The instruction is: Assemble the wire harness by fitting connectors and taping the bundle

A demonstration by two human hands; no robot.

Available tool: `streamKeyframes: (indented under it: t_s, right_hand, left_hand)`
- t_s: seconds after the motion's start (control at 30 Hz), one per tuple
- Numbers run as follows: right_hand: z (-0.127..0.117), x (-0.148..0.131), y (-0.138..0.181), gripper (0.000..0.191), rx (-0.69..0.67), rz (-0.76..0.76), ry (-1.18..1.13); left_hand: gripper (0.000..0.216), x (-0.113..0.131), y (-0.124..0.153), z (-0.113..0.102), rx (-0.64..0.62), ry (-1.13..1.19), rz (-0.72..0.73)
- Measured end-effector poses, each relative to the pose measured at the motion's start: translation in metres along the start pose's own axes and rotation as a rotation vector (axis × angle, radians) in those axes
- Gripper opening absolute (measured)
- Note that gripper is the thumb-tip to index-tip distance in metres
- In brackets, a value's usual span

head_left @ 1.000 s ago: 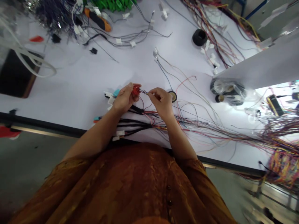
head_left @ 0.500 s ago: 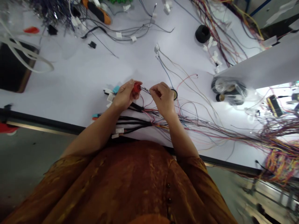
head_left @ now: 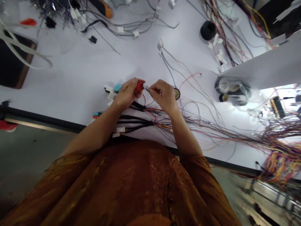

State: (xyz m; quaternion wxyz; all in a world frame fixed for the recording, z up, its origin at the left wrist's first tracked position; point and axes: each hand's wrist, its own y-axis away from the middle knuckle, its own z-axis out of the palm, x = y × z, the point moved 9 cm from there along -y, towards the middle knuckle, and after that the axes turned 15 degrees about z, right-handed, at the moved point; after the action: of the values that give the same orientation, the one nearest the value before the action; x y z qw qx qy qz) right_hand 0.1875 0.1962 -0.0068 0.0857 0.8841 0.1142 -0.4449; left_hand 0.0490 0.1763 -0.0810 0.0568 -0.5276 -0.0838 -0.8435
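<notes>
A big white table [head_left: 77, 78] fills most of the view, with a dark edge along the near side and grey floor below it. A white board [head_left: 265, 67] slants across the far right corner.

A long bundle of thin colored wires [head_left: 223, 131] runs over the table from the right side to the middle, where some of it is wrapped in black sleeves [head_left: 134, 124]. More loose wires lie at the far edge of the table. A clear bag with black rolls [head_left: 231, 89] lies under the board, and a black ring [head_left: 208, 30] lies farther back. A small round black and yellow disc [head_left: 176, 93] lies just beside the right hand.

The left hand [head_left: 125, 94] is closed around a small red plug [head_left: 139, 86], pinched between thumb and fingers, a bit above the table in the middle. The right hand [head_left: 163, 95] is closed too, pinching a thin wire [head_left: 147, 88] whose tip points at the red plug. The two hands are very close together. A small blue plug [head_left: 117, 87] and white plugs lie on the table just left of the left hand.

Compared with half a second ago, the hands have come a little nearer to each other and the wire tip is closer to the red plug. The whole view has shifted a bit, so the things at the far edge sit higher in the picture.
</notes>
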Motion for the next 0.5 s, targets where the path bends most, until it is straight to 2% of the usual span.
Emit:
streamKeyframes:
  t_s: [0.1, 0.3, 0.4, 0.5]
  right_hand:
    - [0.0017, 0.0041, -0.0029, 0.015, -0.022, 0.059, -0.080]
    - [0.0077, 0.0099, -0.0016, 0.021, -0.014, 0.167, -0.152]
    - [0.0094, 0.0084, 0.0006, 0.022, 0.017, 0.137, -0.133]
    - [0.0093, 0.0005, 0.0058, 0.021, 0.061, 0.019, -0.097]
  left_hand:
    - [0.039, -0.0012, 0.0000, 0.0004, -0.016, -0.016, 0.004]
    - [0.038, -0.0028, -0.0007, 0.0000, -0.132, -0.050, 0.111]
    - [0.036, 0.0005, 0.0001, 0.0007, -0.156, -0.069, 0.149]
    - [0.034, 0.0034, 0.0007, 0.0024, -0.116, -0.070, 0.118]
